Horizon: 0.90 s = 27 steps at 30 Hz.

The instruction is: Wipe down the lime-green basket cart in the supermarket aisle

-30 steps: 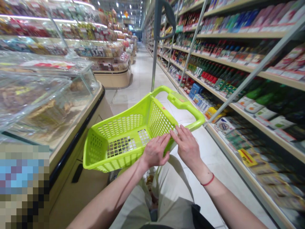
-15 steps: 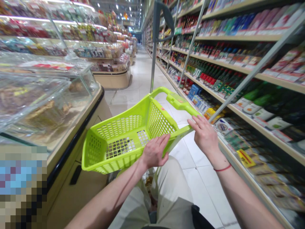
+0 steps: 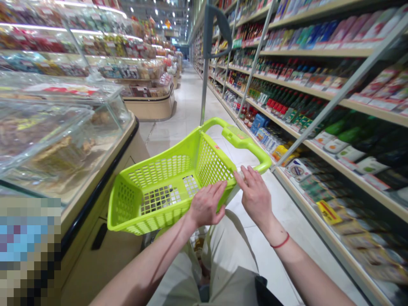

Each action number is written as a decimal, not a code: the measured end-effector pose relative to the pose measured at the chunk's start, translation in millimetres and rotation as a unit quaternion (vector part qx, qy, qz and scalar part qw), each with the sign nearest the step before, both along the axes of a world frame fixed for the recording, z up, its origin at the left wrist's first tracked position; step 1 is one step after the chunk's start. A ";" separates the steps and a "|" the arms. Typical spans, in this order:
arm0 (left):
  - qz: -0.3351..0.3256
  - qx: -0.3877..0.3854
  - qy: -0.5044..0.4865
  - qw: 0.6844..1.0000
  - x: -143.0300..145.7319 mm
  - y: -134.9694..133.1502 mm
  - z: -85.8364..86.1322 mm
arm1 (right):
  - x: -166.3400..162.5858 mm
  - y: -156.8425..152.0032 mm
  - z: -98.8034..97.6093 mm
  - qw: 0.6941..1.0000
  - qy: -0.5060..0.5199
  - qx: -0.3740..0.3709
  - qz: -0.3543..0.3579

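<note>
A lime-green shopping cart (image 3: 159,170) stands tilted across my view in front of my legs. Its basket has perforated walls, a grid floor and nothing inside. My left hand (image 3: 207,204) grips the basket's near rim, fingers over the edge and thumb on the outside. At the corner where the basket meets the push handle (image 3: 244,142), my right hand (image 3: 256,195) has its fingers curled over the side arm. The underside of that grip is hidden.
Close on the left is a counter (image 3: 127,136) with clear-covered food bins. Tall shelves (image 3: 296,87) of bottles and packets line the right side. A grey pole with a looped handle (image 3: 218,32) rises beyond the cart. White-tiled aisle floor (image 3: 188,100) runs ahead.
My right hand has slid left along the cart from the handle's outer corner to the side arm beside the basket. My left hand and the cart have stayed nearly still.
</note>
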<state>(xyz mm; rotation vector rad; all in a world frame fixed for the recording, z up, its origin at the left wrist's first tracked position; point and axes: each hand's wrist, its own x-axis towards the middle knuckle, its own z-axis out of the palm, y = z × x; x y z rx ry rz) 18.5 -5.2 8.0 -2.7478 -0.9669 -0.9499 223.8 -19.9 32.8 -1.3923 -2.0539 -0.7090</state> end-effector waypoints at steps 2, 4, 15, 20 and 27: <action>0.000 0.002 -0.002 1.000 0.3 0.0 -0.4 | -8.4 -4.4 -2.8 1.000 -0.005 -0.010 0.018; 0.002 0.003 -0.003 1.000 0.3 0.1 -1.1 | -11.8 -6.6 -4.2 0.999 -0.011 -0.011 0.034; -0.005 -0.006 -0.001 1.000 -0.8 1.5 -2.2 | 42.1 17.9 21.8 0.998 -0.026 0.043 -0.023; 0.000 -0.009 -0.002 1.000 -0.8 1.8 -3.4 | 44.7 21.8 24.7 0.997 -0.017 0.063 -0.047; -0.003 -0.005 0.000 1.000 -0.6 0.6 -1.4 | 14.0 7.2 6.3 1.000 -0.005 0.022 -0.004</action>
